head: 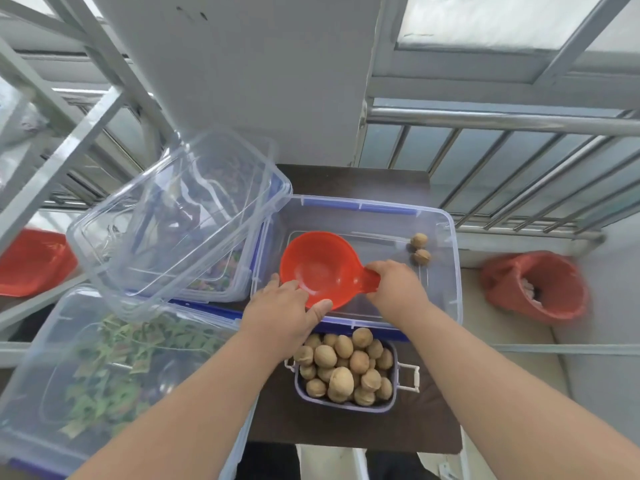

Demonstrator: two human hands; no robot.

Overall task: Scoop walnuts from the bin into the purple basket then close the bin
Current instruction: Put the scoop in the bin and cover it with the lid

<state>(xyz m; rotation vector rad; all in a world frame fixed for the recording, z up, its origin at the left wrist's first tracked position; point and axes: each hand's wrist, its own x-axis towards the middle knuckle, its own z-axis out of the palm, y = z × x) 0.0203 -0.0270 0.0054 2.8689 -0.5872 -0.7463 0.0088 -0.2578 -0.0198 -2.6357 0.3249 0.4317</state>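
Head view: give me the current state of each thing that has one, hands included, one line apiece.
Walnut bin: open, two walnuts left inside.
Bin lid: off, tilted on the neighbouring bins.
Red scoop: empty, inside the bin.
Purple basket: heaped with walnuts.
Left hand: holds the scoop's rim.
Right hand: grips the scoop's handle.

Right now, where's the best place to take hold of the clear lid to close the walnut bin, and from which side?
Grip the clear lid by its long raised rim, coming from its right, the bin side. It leans tilted on the neighbouring container, so that edge stands free. The red scoop likely has to come out first.
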